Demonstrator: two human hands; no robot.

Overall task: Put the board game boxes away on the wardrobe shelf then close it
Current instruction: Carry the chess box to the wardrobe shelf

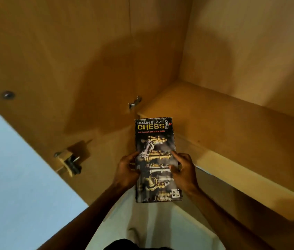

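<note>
A black chess box point(156, 139) with gold and silver pieces printed on its lid is held flat in front of me, its far end at the front left corner of the wardrobe shelf point(232, 127). My left hand point(127, 170) grips the box's left edge, thumb on the lid. My right hand point(183, 170) grips the right edge, fingers spread on the lid. The shelf is a bare wooden board running to the right.
The open wardrobe door point(61, 78) stands to the left, with a metal hinge point(134, 102) near the shelf corner and a second hinge point(69, 163) lower down. A pale blue wall point(16, 186) lies left of the door. The wardrobe's back panel point(250, 42) rises behind the shelf.
</note>
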